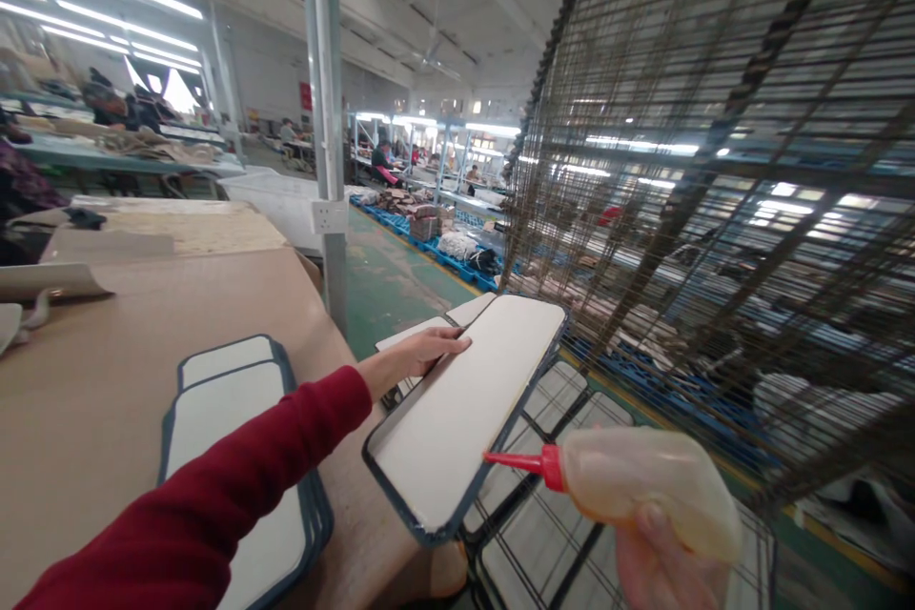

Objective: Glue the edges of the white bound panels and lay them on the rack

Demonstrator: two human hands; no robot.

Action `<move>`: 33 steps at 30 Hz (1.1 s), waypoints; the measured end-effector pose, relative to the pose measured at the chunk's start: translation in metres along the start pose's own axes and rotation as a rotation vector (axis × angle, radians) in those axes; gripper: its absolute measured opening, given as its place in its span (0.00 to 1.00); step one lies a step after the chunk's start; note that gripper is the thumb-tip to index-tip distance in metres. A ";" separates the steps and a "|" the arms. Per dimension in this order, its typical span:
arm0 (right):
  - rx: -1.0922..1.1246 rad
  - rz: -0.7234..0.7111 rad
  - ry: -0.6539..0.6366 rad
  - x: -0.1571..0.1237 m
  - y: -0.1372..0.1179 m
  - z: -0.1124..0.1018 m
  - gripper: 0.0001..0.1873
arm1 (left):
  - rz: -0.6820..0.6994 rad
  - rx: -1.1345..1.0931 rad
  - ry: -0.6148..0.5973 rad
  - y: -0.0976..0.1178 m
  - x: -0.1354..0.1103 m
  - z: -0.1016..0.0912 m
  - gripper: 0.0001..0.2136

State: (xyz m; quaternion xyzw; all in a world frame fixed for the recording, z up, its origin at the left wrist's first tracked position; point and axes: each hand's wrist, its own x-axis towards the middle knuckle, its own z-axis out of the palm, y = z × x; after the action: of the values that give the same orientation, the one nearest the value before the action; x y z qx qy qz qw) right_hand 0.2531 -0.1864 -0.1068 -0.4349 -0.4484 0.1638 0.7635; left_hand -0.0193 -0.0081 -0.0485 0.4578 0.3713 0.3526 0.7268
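My left hand (421, 351), in a red sleeve, grips the left edge of a white rectangular panel with a dark blue border (464, 410) and holds it tilted over a wire rack shelf (564, 457). My right hand (661, 562) is wrapped round a translucent squeeze bottle (647, 481) at the lower right. The bottle's red nozzle (521, 463) points left at the panel's right edge. A stack of the same bordered panels (239, 457) lies on the brown table (107, 381) below my left arm. More white panels (457, 316) lie on the rack beyond my left hand.
A tall wire rack with many tiers (715, 172) fills the right side. A grey post with a socket (327, 114) stands past the table's corner. Other people work at benches far left (107, 105) and in the background. The floor aisle (386, 276) is green.
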 end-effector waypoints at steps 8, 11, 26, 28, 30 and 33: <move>0.146 0.164 -0.024 -0.010 -0.017 0.020 0.34 | 0.000 0.014 0.046 0.006 0.003 -0.010 0.35; 0.189 0.207 -0.076 -0.020 -0.011 0.021 0.38 | 0.017 -0.008 0.039 0.007 0.005 -0.015 0.34; 0.410 0.157 0.396 0.063 -0.070 0.027 0.31 | 0.212 0.194 0.031 0.007 -0.030 -0.029 0.37; 0.406 0.038 0.367 0.080 -0.079 0.021 0.31 | 0.198 0.246 -0.006 0.008 -0.041 -0.028 0.37; 0.404 -0.035 0.322 0.091 -0.086 0.016 0.32 | 0.179 0.286 -0.006 0.011 -0.051 -0.024 0.37; 0.404 -0.068 0.241 0.099 -0.093 0.010 0.36 | 0.173 0.325 -0.001 0.017 -0.061 -0.017 0.34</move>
State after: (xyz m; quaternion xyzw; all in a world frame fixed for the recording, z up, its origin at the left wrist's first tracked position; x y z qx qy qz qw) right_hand 0.2859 -0.1702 0.0243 -0.2745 -0.3263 0.1713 0.8881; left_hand -0.0661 -0.0477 -0.0242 0.5996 0.3825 0.3488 0.6103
